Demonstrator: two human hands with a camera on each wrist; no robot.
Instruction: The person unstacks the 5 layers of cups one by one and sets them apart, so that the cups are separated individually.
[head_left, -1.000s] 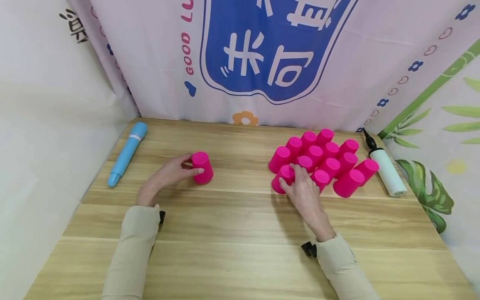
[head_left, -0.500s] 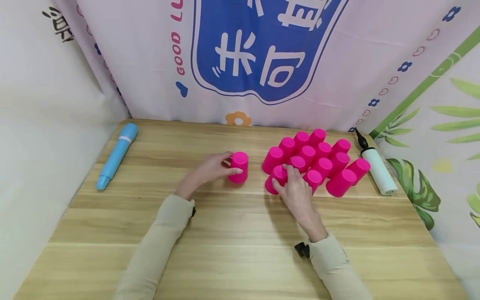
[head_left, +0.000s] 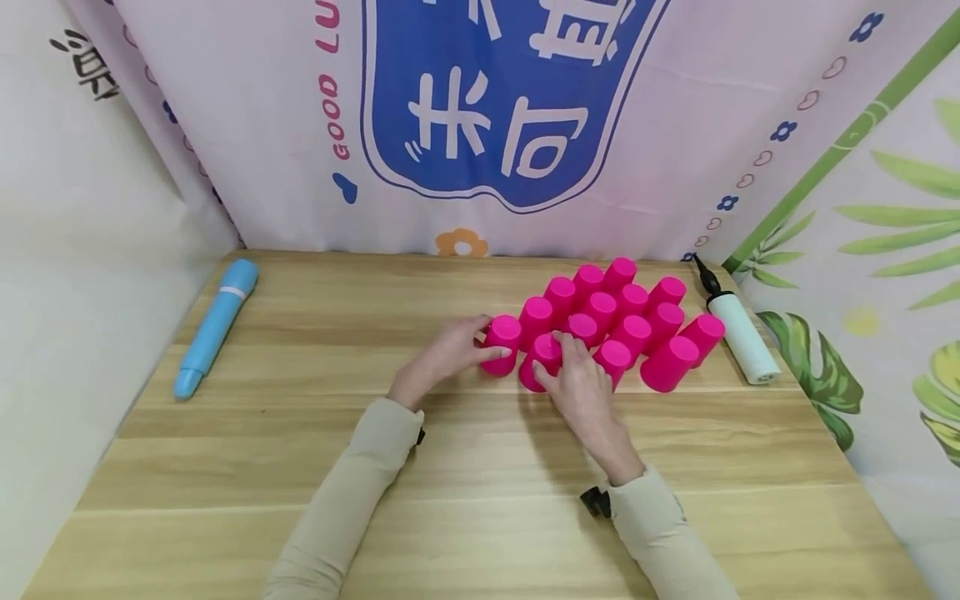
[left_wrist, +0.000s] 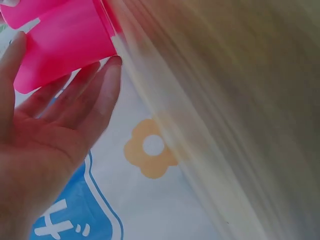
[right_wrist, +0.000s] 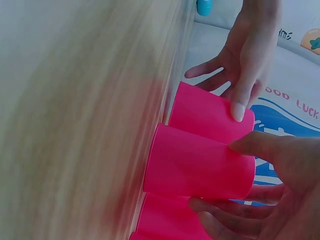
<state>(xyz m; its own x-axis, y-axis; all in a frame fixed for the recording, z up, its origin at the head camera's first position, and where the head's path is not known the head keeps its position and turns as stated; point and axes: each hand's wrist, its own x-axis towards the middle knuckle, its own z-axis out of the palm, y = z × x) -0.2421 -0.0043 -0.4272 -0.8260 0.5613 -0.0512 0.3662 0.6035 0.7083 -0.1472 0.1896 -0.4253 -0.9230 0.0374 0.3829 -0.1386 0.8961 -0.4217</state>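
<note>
My left hand (head_left: 448,360) holds an upside-down pink plastic cup (head_left: 503,335) between thumb and fingers. That cup stands at the left end of a cluster of matching cups (head_left: 632,332), close beside the front cup (head_left: 535,372) that my right hand (head_left: 587,398) grips by its sides near the top. In the right wrist view, the right hand's cup (right_wrist: 200,165) stands right by the left hand's cup (right_wrist: 209,112), their walls overlapping. The left wrist view shows the thumb and fingers on either side of the pink cup (left_wrist: 70,45). My right fingertips are partly hidden behind their cup.
A blue hand pump (head_left: 216,329) lies at the left of the wooden table (head_left: 465,508). At the right, a pale green hand pump (head_left: 742,337) with a black nozzle lies near the cups. A printed curtain (head_left: 285,125) hangs along the back edge.
My left hand has carried its cup rightward across the table, from well apart to beside the cluster. The right hand has kept its grip on the front cup. The head view has shifted slightly.
</note>
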